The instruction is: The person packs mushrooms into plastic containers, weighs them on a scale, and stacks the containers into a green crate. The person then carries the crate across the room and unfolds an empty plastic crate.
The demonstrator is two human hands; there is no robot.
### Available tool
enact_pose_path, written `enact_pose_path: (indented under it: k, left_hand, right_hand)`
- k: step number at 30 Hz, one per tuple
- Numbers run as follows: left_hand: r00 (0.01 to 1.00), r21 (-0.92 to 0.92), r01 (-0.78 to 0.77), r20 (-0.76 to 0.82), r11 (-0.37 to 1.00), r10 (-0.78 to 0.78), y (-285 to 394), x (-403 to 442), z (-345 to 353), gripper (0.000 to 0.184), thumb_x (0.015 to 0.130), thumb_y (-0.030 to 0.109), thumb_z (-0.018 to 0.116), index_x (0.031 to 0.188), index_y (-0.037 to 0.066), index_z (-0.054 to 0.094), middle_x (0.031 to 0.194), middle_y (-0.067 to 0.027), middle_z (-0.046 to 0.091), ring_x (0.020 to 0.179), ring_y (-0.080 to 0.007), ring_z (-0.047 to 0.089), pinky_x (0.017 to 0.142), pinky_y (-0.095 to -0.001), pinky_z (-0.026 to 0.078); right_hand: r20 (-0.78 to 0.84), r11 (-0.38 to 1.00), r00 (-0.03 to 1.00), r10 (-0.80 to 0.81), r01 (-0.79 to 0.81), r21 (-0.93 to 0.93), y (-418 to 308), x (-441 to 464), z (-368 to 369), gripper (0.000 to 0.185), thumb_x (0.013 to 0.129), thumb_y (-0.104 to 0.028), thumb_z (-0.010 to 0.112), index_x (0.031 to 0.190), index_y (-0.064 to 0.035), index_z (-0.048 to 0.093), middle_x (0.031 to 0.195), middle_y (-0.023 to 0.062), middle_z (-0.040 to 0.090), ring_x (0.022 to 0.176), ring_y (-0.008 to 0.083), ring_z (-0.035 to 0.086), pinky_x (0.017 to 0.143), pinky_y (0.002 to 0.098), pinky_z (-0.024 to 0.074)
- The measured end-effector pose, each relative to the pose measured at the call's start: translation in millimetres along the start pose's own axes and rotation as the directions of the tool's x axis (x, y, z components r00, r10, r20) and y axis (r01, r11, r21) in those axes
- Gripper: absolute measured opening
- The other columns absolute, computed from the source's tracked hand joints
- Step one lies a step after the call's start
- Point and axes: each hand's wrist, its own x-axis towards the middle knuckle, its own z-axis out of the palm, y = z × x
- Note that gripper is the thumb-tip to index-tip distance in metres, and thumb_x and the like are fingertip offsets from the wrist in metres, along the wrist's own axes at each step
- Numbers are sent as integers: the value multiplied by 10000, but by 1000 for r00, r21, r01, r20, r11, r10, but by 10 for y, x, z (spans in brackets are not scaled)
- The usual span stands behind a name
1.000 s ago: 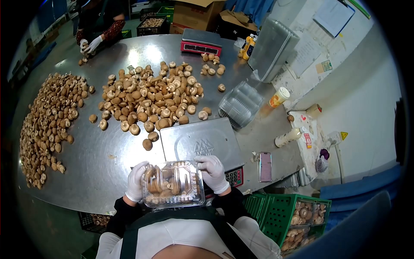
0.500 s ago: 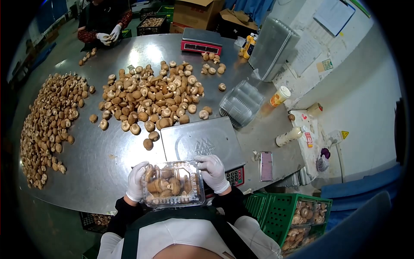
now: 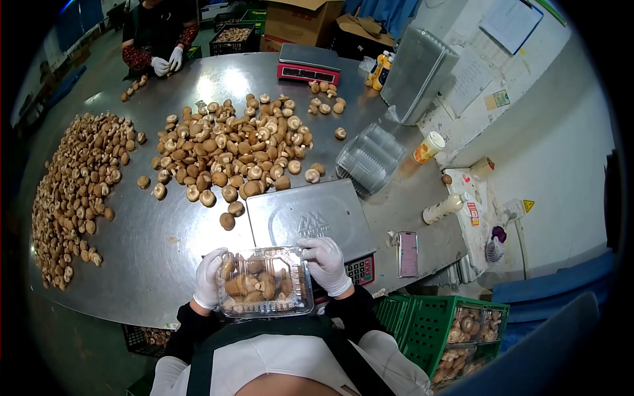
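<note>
A clear plastic clamshell box (image 3: 266,305) with brown mushrooms (image 3: 259,285) inside is held close to my body, its lid down over them. My left hand (image 3: 209,278), in a white glove, grips the box's left side. At its upper right corner my gloved right hand (image 3: 325,264) has its fingers closed on the rim. Just beyond the box lies the steel pan of a scale (image 3: 310,214), whose red-edged keypad (image 3: 360,269) shows beside my right wrist. A large heap of mushrooms (image 3: 231,148) lies past the scale.
Another mushroom pile (image 3: 82,188) covers the table's left side. Empty clear boxes (image 3: 371,158) and a tall stack of lids or trays (image 3: 419,76) stand right. A phone (image 3: 407,254), a bottle (image 3: 444,208) and a green crate (image 3: 422,330) are nearby. A co-worker (image 3: 158,39) stands across the table.
My hands and the box stay almost in place. Across the table, the co-worker's gloved hands have shifted slightly and lowered toward the tabletop.
</note>
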Motion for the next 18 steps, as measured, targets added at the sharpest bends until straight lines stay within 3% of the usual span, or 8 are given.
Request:
enact_pose_path:
  k: [18]
  left_hand:
    - [1000, -28, -6, -4, 1000, 6, 12, 4, -5, 632, 672, 28, 683, 1200, 87, 341, 1149, -199, 492, 948, -347, 557, 786, -401, 476]
  right_hand:
    - [8, 1000, 1000, -3, 3, 2, -9, -2, -16, 194, 626, -1, 648, 785, -84, 573, 946, 92, 643, 814, 267, 600, 729, 349, 444]
